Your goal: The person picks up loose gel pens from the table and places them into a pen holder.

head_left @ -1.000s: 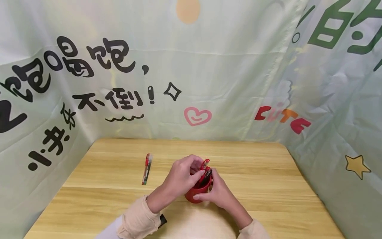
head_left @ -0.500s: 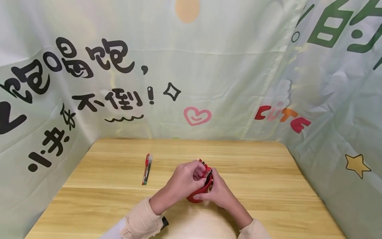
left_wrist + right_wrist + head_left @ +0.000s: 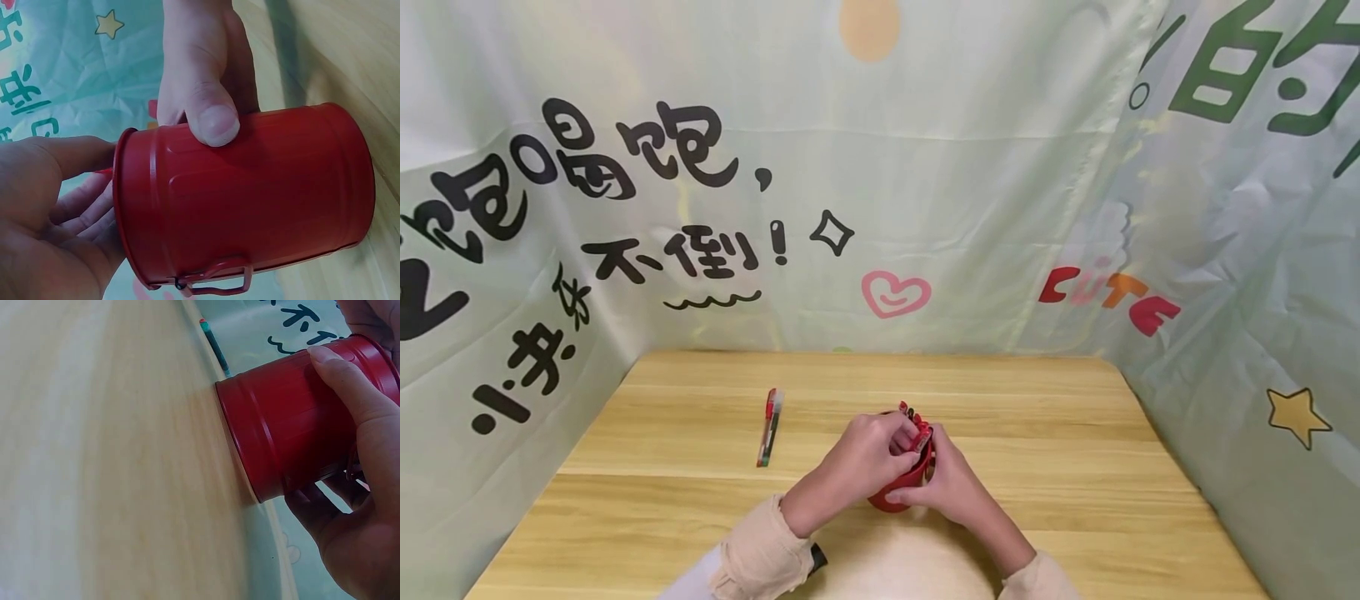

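Your left hand (image 3: pixel 872 454) is over the mouth of the red cylindrical metal cup (image 3: pixel 891 498); in the head view its thumb and fingers seem to pinch a slim red-capped pen (image 3: pixel 922 437) among others in the cup. Your right hand (image 3: pixel 946 483) grips the cup's right side, probably to steady it. Slim pens with red and clear caps (image 3: pixel 769 429) lie on the pale wood-grain tabletop (image 3: pixel 1037 433), well apart to the left, perhaps to leave you working room.

In the left wrist view, your right thumb presses the cup's wall near the mouth, clear of the bent-wire red handle (image 3: pixel 219 291).

In the right wrist view, your right thumb and fingers clasp opposite sides, likely guarding against tipping; whether the base sits fully flat, you cannot tell.
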{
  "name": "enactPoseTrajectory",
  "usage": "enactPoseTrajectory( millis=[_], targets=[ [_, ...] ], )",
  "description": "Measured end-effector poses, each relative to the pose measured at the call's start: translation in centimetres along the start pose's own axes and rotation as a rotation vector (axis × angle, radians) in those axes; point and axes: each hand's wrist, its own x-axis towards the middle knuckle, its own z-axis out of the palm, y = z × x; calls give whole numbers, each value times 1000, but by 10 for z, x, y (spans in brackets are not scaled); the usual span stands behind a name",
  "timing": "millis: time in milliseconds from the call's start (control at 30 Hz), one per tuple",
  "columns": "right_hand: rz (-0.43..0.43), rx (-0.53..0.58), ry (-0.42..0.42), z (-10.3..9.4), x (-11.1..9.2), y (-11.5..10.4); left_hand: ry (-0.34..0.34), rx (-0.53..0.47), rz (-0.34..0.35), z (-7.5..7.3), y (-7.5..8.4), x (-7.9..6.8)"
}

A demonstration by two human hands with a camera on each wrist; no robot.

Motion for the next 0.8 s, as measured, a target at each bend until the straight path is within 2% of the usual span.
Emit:
enactPoseTrajectory(
  millis=[433, 800],
  targets=[
    [20, -14, 2, 0, -1, -1, -42, 63, -31, 5, -5, 1],
    [17, -15, -4, 0, 0, 0, -42, 99, 1, 6, -6, 3]
  ],
)
